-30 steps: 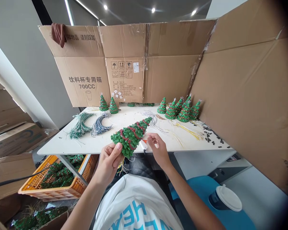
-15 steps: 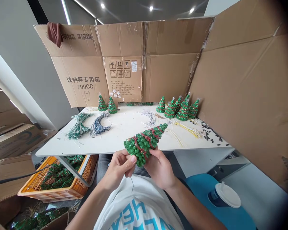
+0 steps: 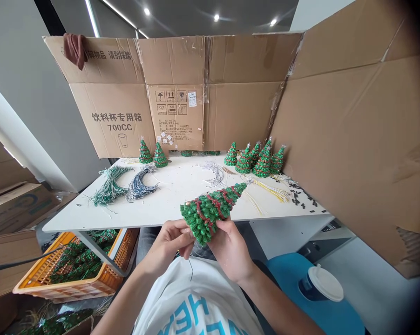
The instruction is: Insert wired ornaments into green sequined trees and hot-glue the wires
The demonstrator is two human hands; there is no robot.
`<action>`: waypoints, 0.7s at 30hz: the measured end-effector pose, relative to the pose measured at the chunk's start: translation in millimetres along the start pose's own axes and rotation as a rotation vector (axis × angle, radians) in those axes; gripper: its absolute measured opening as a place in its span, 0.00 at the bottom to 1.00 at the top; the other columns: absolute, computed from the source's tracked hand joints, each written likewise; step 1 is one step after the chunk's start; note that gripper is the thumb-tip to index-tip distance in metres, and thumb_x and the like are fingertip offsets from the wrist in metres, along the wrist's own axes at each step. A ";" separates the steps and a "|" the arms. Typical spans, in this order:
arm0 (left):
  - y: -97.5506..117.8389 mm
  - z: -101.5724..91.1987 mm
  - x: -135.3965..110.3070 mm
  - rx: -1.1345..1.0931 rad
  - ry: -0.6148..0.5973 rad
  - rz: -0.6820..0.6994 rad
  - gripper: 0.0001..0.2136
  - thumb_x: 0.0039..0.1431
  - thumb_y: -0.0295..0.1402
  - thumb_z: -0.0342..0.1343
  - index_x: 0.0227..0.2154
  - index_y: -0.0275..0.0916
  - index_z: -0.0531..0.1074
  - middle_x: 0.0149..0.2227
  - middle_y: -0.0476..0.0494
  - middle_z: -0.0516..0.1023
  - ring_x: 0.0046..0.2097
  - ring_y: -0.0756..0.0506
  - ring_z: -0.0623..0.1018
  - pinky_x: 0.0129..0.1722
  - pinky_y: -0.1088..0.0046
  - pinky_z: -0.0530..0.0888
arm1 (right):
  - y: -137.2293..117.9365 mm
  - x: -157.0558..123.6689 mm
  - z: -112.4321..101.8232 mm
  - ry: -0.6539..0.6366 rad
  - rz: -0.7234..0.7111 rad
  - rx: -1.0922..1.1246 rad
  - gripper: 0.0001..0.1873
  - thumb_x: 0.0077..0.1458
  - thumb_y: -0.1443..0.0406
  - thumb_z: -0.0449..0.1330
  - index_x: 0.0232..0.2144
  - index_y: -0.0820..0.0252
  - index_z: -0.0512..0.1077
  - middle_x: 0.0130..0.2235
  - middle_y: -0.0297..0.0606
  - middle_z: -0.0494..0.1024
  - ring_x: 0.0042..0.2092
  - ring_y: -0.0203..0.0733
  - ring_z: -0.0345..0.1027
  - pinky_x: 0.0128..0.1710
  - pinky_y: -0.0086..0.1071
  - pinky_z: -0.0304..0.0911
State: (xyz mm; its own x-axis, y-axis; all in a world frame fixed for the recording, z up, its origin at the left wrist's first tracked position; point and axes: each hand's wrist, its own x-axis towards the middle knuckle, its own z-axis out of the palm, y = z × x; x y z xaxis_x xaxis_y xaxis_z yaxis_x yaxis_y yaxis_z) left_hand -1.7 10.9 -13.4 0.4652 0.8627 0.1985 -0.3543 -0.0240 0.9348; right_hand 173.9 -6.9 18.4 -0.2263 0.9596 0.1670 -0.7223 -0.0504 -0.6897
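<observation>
Two-handed handling of a decorated tree at the desk edge. The green tree [image 3: 210, 211], wound with a red garland [image 3: 215, 203], is held tilted above your lap at the near edge of the desk [image 3: 168, 207], its tip to the upper right and its base toward your left. Your right hand [image 3: 233, 253] supports it from below, the fingers bent around the lower branches and the thumb pressed to its side. Your left hand [image 3: 170, 244] has its fingers drawn in close at the base; whether they grip its rim or wire beneath it cannot be told. A dark wire [image 3: 191, 270] hangs below that hand, against the white shirt.

The step in hand appears to be work on the base, with the right hand serving as the holder and the left doing the finer work. The next move probably calls for a steady right-hand hold, light enough to spare the branches, and for freeing the left fingertips to find any loose wire. Beyond stand a pair of small trees [image 3: 160, 156] and, at the far right, a cluster of trees [image 3: 262, 163].
</observation>
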 end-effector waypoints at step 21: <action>1.0 -1.2 0.4 0.036 0.017 -0.155 0.17 0.46 0.35 0.75 0.18 0.39 0.70 0.13 0.56 0.61 0.19 0.55 0.57 0.22 0.75 0.57 | 14.4 -15.4 -14.3 -0.033 0.025 -0.074 0.41 0.59 0.65 0.66 0.70 0.40 0.56 0.57 0.34 0.81 0.56 0.52 0.76 0.54 0.48 0.74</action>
State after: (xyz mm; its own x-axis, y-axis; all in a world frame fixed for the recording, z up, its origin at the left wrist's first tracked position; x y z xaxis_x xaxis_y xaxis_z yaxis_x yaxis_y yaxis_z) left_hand -2.8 11.8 -12.8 0.4983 0.8657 0.0468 -0.2503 0.0920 0.9638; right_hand 176.3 -18.5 -4.2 -0.2662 0.9486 0.1712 -0.6662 -0.0526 -0.7440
